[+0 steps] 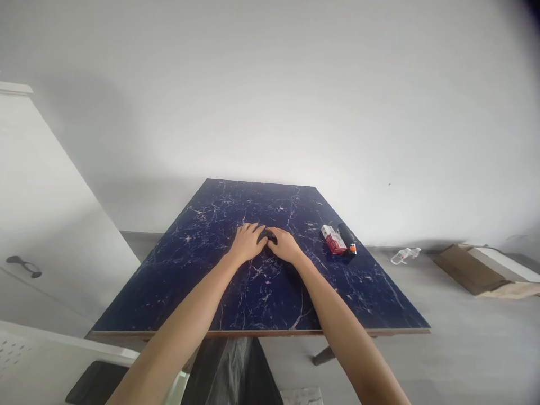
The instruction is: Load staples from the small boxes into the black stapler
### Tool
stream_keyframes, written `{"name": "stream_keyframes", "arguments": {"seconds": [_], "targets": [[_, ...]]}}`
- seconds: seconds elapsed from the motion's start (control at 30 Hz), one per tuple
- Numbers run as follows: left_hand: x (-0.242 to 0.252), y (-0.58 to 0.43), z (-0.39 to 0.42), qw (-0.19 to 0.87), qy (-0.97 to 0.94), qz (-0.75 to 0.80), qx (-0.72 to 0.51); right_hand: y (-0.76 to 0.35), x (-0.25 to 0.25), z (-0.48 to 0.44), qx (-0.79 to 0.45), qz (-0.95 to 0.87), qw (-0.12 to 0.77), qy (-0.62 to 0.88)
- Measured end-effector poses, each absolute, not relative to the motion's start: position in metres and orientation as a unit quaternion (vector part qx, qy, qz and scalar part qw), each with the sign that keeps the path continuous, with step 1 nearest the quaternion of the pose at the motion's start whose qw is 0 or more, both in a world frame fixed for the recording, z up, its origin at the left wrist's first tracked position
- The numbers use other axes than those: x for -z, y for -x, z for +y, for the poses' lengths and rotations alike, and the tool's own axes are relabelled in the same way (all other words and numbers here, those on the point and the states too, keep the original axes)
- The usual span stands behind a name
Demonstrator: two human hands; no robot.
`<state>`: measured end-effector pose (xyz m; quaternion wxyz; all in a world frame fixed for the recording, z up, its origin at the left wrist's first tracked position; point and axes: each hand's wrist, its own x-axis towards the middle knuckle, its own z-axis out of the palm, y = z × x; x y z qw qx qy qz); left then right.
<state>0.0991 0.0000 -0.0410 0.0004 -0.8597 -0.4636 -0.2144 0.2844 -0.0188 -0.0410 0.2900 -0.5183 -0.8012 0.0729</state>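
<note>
My left hand [247,241] lies palm down on the dark blue marbled tabletop [261,298], its fingers spread and its thumb pointing right. Close beside it, my right hand [284,244] rests on the same surface, with its fingers bent toward the left hand and its thumb apart from them. The fingertips of both hands almost meet around a small dark patch; whether that is an object or just the tabletop in shadow, I cannot tell.
Toward the table's right edge lie a red-and-white box [333,240] and a black cylindrical thing [347,238] with an orange end. Clear plastic bottles [405,255] and a cardboard box [472,270] are on the floor at right. A white cabinet [46,214] stands left.
</note>
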Motion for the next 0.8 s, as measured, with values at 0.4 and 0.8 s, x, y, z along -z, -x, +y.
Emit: {"name": "stream_keyframes", "arguments": {"seconds": [0.4,0.8], "targets": [[0.046,-0.085,0.016,-0.032,0.83,-0.521,0.196,-0.302,0.043,-0.013,-0.021,-0.768,0.236,0.595],[0.046,-0.083,0.012,-0.029,0.832,-0.513,0.209,-0.425,0.03,-0.063,0.101,-0.307,0.472,0.82]]}}
